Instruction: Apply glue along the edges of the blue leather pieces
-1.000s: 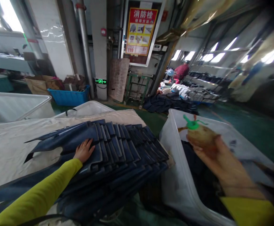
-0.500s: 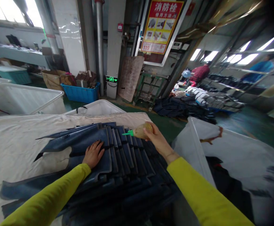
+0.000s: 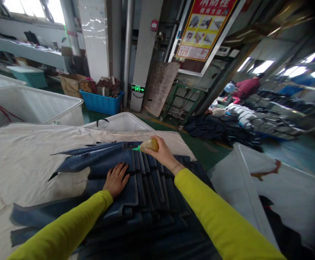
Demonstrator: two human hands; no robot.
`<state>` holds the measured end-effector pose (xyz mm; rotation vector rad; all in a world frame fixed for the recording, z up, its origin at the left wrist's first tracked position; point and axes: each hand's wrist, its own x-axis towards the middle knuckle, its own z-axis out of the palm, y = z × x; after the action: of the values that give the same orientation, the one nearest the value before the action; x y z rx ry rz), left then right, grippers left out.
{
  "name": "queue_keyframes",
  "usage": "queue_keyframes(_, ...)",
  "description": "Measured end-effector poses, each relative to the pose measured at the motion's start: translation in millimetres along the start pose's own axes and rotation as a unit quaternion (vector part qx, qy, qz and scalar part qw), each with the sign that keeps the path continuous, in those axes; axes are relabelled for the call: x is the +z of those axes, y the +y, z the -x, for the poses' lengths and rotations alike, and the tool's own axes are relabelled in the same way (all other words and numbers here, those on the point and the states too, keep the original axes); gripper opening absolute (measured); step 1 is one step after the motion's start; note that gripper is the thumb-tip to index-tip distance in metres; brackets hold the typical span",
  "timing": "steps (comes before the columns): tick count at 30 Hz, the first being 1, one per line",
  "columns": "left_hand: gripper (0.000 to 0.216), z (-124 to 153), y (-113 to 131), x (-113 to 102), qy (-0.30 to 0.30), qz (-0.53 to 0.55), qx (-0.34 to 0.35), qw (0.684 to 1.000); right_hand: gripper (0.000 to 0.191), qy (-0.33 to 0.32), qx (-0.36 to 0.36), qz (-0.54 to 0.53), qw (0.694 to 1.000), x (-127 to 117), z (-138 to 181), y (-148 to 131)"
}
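Observation:
A fanned stack of dark blue denim pieces (image 3: 146,184) lies on a table covered in off-white cloth (image 3: 24,159). My left hand (image 3: 116,179) rests flat on the top piece, fingers spread. My right hand (image 3: 161,153) is closed round a small squeeze bottle of yellowish liquid (image 3: 149,145). Its green nozzle (image 3: 136,148) points left, touching or just above the far edge of the top denim piece. Both arms wear yellow sleeves.
A white plastic bin (image 3: 244,180) with dark fabric stands to my right, more white bins (image 3: 38,104) to the left. A blue crate (image 3: 101,103) sits by the pillar. A person in red (image 3: 245,87) works far back among fabric piles (image 3: 217,128).
My right hand carried the bottle from over the right bin across to the denim stack, and its nozzle now sits at the far edge. My left hand stayed flat on the pile.

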<state>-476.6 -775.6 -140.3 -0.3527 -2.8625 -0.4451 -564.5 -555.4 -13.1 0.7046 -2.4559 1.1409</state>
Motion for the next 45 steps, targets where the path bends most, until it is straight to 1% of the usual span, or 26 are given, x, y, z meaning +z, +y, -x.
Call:
queue_keyframes(3, 0.046, -0.5, -0.4, -0.1, 0.004, 0.006, 0.001, 1.000, 0.054, -0.012, -0.018, 0.020, 1.000, 5.8, -2.7, 1.7)
queue_keyframes(12, 0.046, 0.6, -1.3, 1.4, 0.003, 0.012, -0.001, 1.000, 0.051, -0.020, -0.024, 0.038, 0.999, 17.1, -7.4, 9.6)
queue_keyframes(17, 0.046, -0.6, -1.1, 1.7, 0.005, 0.013, -0.002, 1.000, 0.051, -0.022, -0.010, 0.044, 0.999, 21.8, -11.2, 12.2)
queue_keyframes(23, 0.047, -0.9, -1.2, 2.2, 0.000, 0.006, -0.005, 1.000, 0.049, -0.021, 0.000, 0.043, 0.999, 21.5, -13.8, 12.7)
queue_keyframes(34, 0.046, -0.6, -1.1, 3.2, 0.012, 0.010, -0.001, 1.000, 0.049, -0.018, 0.012, 0.038, 0.999, 26.3, -16.7, 13.1)
queue_keyframes(41, 0.046, -0.7, -0.7, 2.8, 0.004, 0.006, -0.004, 1.000, 0.049, -0.008, 0.048, 0.021, 0.999, 30.5, -14.4, 21.1)
queue_keyframes(45, 0.046, -0.9, -0.8, 2.5, 0.000, 0.006, -0.002, 1.000, 0.047, -0.028, 0.063, 0.028, 0.997, 26.1, -10.8, 21.3)
